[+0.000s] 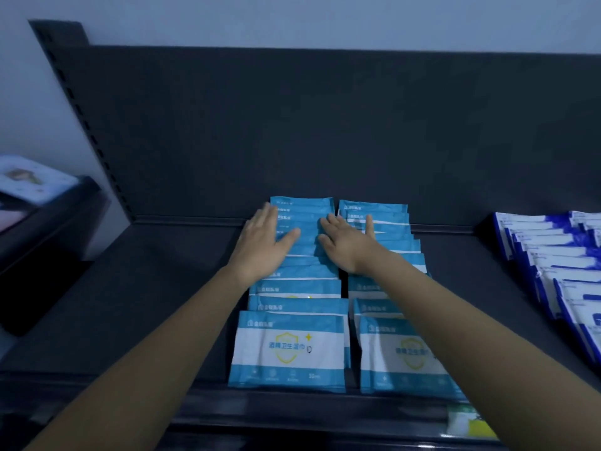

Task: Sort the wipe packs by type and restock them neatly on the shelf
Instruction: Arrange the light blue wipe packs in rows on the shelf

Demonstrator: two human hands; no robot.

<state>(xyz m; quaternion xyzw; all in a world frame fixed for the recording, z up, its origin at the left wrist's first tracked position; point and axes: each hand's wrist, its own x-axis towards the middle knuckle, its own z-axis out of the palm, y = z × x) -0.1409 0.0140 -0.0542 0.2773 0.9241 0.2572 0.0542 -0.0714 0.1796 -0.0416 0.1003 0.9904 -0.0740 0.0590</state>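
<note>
**Both hands flat on the light-blue rows**

From my seat, the dark shelf carries light-blue wipe packs in two overlapped files, the left row and the right row, running from 6 o'clock back toward 12. The dark-blue wipe packs sit at 3 o'clock, well apart. The left hand lies on the left row's rear packs and the right hand spans the seam. Each grip is released, fingers straight, grasping nothing. My worry is that uneven pressure could skid the slick packs sideways, fanning a row or closing the gap.
</note>
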